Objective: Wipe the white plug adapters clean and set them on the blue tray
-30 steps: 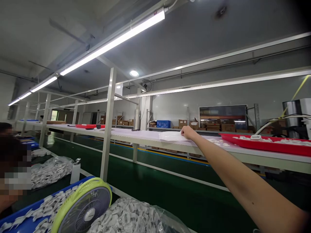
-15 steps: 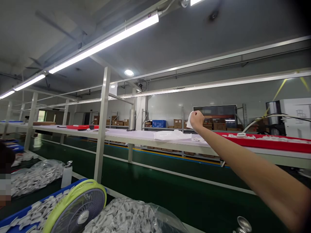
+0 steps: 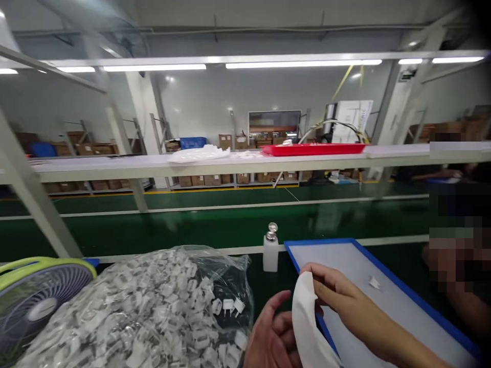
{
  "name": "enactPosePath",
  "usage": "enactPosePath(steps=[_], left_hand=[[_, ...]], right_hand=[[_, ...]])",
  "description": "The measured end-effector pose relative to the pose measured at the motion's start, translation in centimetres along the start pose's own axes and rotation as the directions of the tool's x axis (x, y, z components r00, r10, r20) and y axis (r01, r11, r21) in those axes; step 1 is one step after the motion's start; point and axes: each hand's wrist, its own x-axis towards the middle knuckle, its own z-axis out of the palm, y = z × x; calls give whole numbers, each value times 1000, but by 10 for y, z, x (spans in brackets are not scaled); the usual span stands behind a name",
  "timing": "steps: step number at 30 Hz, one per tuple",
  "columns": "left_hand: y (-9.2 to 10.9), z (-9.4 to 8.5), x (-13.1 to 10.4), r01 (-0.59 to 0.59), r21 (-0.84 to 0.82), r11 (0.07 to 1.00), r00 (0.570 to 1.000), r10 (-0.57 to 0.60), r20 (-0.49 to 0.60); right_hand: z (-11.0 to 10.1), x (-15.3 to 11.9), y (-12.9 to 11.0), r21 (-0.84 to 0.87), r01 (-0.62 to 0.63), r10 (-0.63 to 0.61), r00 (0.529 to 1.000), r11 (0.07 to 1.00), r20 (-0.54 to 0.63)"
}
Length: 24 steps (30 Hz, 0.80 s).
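A limp white wipe (image 3: 309, 327), cloth or paper I cannot tell, hangs in a long fold at the lower middle. My right hand (image 3: 339, 294) pinches its upper end between thumb and fingers, over the near left edge of a blue-rimmed tray (image 3: 414, 291). Just left of the wipe, my left hand (image 3: 270, 335) has its thumb and fingers apart, palm towards the wipe; part of its fingers passes behind the wipe. Beyond both hands stands a white pump bottle (image 3: 270, 255) with a metal top.
A clear bag (image 3: 153, 312) heaped with small white plastic parts fills the lower left, beside a green-rimmed fan (image 3: 44, 306). One small white piece (image 3: 374, 282) lies in the tray. Another person's arm (image 3: 452, 286) is at right. Above runs a shelf with a red tray (image 3: 314, 149).
My right hand has come down from the shelf with the wipe, and my left hand has come into view. The view has turned right and downward, bringing in the blue-rimmed tray.
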Motion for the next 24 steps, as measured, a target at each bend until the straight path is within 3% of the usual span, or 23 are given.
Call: enactPosePath(steps=[4, 8, 13, 16, 20, 24], left_hand=[[-26, 21, 17, -11, 67, 998, 995, 4, 100], [-51, 36, 21, 47, 124, 991, 987, -65, 146], [-59, 38, 24, 88, 105, 991, 995, -92, 33], [-54, 37, 28, 103, 142, 985, 988, -118, 103], [-44, 36, 39, 201, 190, 961, 927, -249, 279], [-35, 29, 56, 238, 282, 929, 894, -323, 310]], right_hand=[[-21, -35, 40, 42, 4, 4, 984, 999, -180], [-39, -56, 56, 113, 7, 19, 973, 994, -230], [-64, -73, 69, 293, 8, 72, 963, 956, -261], [-74, -79, 78, 430, -53, 158, 965, 901, -211], [-83, -78, 85, 591, -205, 258, 966, 780, -5], [-96, -74, 94, 376, -311, 304, 949, 873, 80]])
